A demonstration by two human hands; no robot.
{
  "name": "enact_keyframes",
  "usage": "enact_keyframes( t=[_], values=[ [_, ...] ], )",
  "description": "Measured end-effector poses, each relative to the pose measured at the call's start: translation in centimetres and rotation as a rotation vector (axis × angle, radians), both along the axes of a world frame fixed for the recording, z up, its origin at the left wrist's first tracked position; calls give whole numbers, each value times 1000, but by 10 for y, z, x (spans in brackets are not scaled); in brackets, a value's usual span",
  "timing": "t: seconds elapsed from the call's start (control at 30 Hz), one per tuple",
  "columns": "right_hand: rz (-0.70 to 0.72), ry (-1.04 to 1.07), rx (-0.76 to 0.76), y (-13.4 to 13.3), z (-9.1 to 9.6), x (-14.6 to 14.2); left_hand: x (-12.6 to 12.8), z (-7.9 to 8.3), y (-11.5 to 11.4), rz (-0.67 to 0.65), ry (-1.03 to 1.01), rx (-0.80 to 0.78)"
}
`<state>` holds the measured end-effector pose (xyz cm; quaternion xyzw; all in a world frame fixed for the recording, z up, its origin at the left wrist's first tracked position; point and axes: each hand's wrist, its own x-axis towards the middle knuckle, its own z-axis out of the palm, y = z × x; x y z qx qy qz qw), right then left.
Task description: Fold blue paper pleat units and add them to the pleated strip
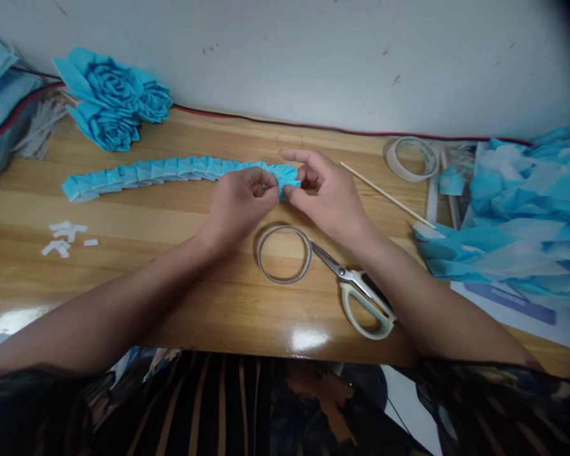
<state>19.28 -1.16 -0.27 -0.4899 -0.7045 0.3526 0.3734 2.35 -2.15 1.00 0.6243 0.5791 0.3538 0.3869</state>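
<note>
A long strip of pleated blue paper [156,171] lies across the table, its folds overlapping along its length. At its right end, my left hand [242,199] pinches the near edge between thumb and fingers. My right hand [330,193] grips the very end, with the thumb in front and the index finger raised above it. The fingertips of both hands nearly meet there and hide part of the folds. Just below the hands are a narrow roll of tape [308,259] and scissors [356,285] with pale handles, their blades partly open.
Blue paper roses [111,95] stand at the back left. Small white paper pieces [64,231] lie at the left. A thin wooden stick [387,195], a wider tape roll [390,161] and a heap of blue paper [517,221] are at the right. A cable [266,120] runs along the wall.
</note>
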Motion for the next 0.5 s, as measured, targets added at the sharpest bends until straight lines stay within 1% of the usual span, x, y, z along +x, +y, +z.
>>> enact_keyframes(
  t=[0.3, 0.5],
  values=[
    [-2, -10, -12, -1, 1, 2, -4, -5, 1, -40, -49, 22],
    [0, -16, -8, -2, 2, 0, -3, -8, 2, -20, -47, 40]
  ],
)
